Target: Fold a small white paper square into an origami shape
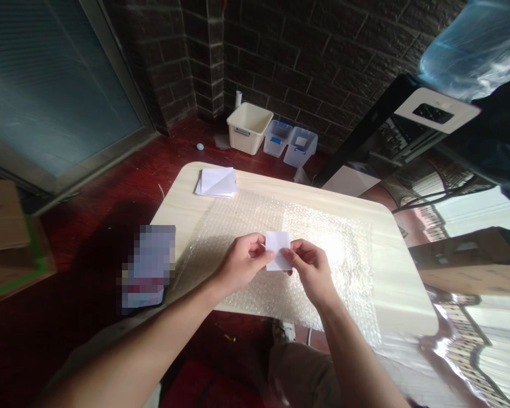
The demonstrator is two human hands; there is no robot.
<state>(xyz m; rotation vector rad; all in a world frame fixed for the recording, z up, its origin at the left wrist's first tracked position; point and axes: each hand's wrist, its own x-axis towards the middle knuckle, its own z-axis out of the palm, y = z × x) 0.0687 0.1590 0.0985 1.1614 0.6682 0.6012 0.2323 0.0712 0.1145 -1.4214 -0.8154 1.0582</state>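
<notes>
Both my hands hold a small folded white paper (278,245) above the middle of a light wooden table (399,266). My left hand (241,262) pinches its left edge with thumb and fingers closed. My right hand (308,269) grips its right edge and lower corner, fingers curled. A sheet of clear bubble wrap (323,238) lies flat on the table under the hands. A stack of white paper sheets (216,182) rests at the table's far left corner.
A blurred-out flat object (148,269) sits at the table's left front edge. On the red floor behind stand a cream bin (249,128) and two clear plastic boxes (291,144) against a dark brick wall. A cardboard box (8,238) is at left.
</notes>
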